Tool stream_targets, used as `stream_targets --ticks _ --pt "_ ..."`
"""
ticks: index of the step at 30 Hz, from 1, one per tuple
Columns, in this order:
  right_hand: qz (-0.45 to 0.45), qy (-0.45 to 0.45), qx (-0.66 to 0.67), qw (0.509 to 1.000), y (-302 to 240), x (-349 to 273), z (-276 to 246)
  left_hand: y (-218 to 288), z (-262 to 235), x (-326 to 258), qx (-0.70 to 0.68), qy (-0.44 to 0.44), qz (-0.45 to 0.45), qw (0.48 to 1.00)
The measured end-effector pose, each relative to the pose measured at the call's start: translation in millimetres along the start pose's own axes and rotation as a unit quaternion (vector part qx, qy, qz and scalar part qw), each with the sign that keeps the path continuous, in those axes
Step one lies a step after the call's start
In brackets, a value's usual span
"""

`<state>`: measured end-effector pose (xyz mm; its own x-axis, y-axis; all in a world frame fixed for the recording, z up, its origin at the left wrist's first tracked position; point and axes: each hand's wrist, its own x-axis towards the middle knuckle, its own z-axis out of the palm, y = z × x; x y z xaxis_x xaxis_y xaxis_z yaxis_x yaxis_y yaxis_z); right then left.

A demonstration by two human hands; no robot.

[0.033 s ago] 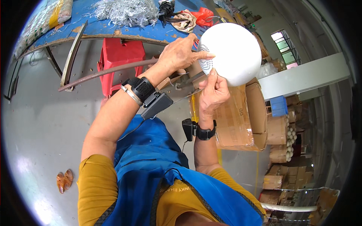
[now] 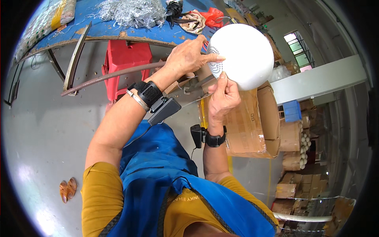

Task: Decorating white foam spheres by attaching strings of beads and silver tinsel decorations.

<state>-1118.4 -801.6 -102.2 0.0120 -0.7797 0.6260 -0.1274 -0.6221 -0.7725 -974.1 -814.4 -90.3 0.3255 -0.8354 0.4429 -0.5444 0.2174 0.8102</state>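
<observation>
1. Here's the white ball [image 2: 248, 55], up and right of centre, held in front of the worker, between the right end of the table [image 2: 158, 34] and the cardboard box [image 2: 244, 126].
2. Left hand [image 2: 187, 57] on the ball's left side, half closed: thumb laid across the front, forefinger reaching to the far edge, the other fingers mostly hidden. It has hold of the ball.
3. Right hand [image 2: 225, 98] comes in from below, nearly closed, thumb tip up against the ball's lower left edge, fingers curled in. Whether it pinches anything thin there, I cannot tell.
4. Look at that patch of grey dots [image 2: 214, 66] on the ball, right between the two thumbs!
5. Over on the blue tabletop, a heap of silver tinsel [image 2: 132, 14], with a red bag [image 2: 213, 17] further right.
6. Beneath the table edge stands a red stool [image 2: 128, 59], a curved brown bar [image 2: 114, 75] crossing in front of it.
7. Down at far left, brown slippers [image 2: 68, 189] sit on the grey floor [image 2: 47, 134].
</observation>
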Motion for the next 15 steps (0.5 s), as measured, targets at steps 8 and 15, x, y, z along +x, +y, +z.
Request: stream_targets --ticks 8,15 --pt "0.013 0.039 -0.014 0.999 5 5 0 14 1 -1 0.036 0.002 0.023 0.999" --pt "-0.089 0.016 -0.068 0.994 6 5 3 19 -6 -12 -0.077 -0.011 0.077 0.994"
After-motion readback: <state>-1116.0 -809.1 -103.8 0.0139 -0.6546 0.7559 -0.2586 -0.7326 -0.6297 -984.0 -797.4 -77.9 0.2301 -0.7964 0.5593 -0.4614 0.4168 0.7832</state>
